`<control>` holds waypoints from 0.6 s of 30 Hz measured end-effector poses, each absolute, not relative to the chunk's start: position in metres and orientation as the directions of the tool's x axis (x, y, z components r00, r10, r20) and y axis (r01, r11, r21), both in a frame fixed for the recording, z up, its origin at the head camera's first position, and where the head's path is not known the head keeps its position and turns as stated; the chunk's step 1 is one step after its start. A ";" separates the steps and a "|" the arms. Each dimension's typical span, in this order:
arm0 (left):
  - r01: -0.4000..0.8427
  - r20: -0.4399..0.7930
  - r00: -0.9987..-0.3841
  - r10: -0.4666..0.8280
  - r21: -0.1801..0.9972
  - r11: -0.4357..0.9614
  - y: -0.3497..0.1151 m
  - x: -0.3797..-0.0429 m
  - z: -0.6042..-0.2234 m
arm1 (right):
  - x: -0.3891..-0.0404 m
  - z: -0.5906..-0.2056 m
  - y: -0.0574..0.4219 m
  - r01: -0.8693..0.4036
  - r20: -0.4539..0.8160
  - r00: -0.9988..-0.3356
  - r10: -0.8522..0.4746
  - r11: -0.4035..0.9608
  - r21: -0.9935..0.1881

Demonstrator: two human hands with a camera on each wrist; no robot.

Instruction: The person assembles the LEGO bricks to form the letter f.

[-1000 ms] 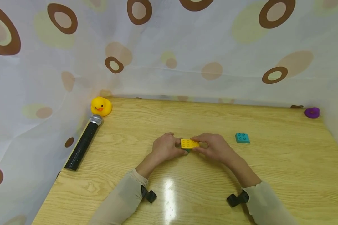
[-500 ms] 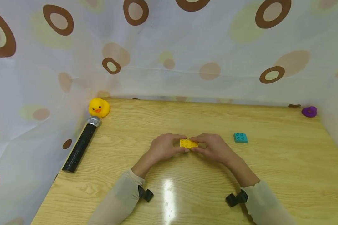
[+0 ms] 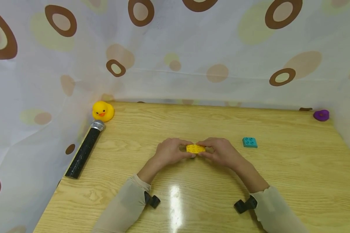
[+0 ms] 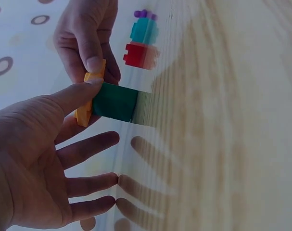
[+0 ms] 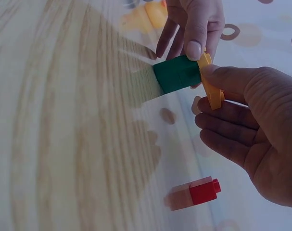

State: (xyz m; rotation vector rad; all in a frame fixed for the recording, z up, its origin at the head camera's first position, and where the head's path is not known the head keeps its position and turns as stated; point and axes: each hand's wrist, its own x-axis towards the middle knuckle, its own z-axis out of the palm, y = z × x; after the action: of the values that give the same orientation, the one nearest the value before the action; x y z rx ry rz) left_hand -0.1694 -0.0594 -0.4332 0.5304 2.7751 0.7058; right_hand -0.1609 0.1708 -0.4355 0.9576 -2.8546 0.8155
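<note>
With fingers pinched, the left hand [image 3: 169, 151] and right hand [image 3: 221, 152] gripped the yellow brick [image 3: 195, 149] atop a green block [image 4: 116, 102] on the surface [image 3: 198, 200]; a turquoise brick [image 3: 250, 142] lay beyond, rightward.

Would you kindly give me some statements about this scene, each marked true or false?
1. The right hand pinches the yellow brick. True.
2. The green block sits on top of the yellow brick. False: the yellow brick is on top.
3. Three fingers of the left hand stretch out clear of the green block. True.
4. The microphone lies on the right side of the table. False: it lies on the left, by the duck.
5. The teal brick lies between the hands. False: it lies to their right.
</note>
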 end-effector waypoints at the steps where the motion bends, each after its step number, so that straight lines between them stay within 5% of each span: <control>1: 0.287 -0.132 -0.910 0.394 0.486 0.826 -0.060 -0.169 -0.433 | -0.161 -0.435 0.171 -0.564 0.173 -0.813 -0.556 0.678 -0.471; 18: 0.265 -0.158 -0.912 0.379 0.478 0.837 -0.059 -0.171 -0.431 | -0.162 -0.439 0.177 -0.528 0.152 -0.831 -0.535 0.675 -0.515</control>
State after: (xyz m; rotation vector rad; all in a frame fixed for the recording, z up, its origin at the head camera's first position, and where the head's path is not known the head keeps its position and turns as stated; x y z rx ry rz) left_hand -0.1706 -0.0594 -0.4307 0.4943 2.7712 0.6691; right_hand -0.1617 0.1765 -0.4392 0.9158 -2.8853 0.8822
